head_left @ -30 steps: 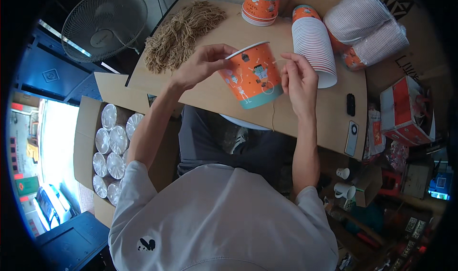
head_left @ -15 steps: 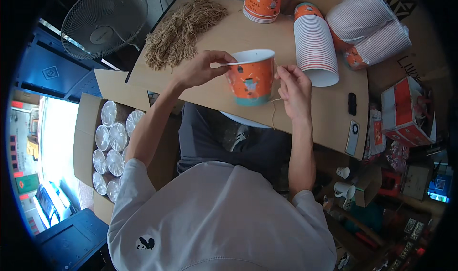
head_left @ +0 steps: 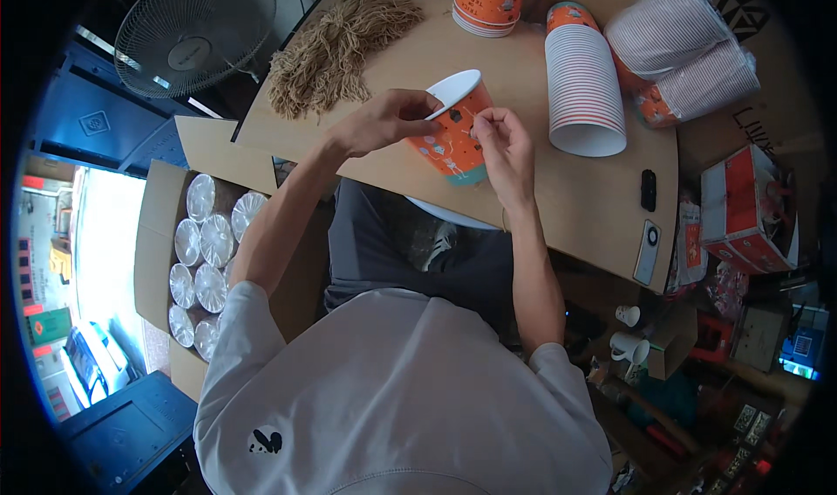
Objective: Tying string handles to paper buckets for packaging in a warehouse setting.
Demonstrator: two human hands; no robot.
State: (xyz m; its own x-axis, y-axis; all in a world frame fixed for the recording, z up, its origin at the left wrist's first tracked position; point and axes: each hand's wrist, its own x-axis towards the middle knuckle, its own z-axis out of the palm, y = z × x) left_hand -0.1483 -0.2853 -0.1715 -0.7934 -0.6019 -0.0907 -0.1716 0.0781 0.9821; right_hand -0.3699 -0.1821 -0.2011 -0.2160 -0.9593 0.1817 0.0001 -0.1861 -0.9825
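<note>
Orng cup tilted, in L grip

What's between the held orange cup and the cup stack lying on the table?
In the head view, the right hand by the orange cup, then a strip of tabletop before the cup stack.

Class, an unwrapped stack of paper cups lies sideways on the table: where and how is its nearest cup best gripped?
The nearest cup is probably best pinched at its upper rim, coming from the near side: the stack lies sideways, its open mouth facing that way.
</note>
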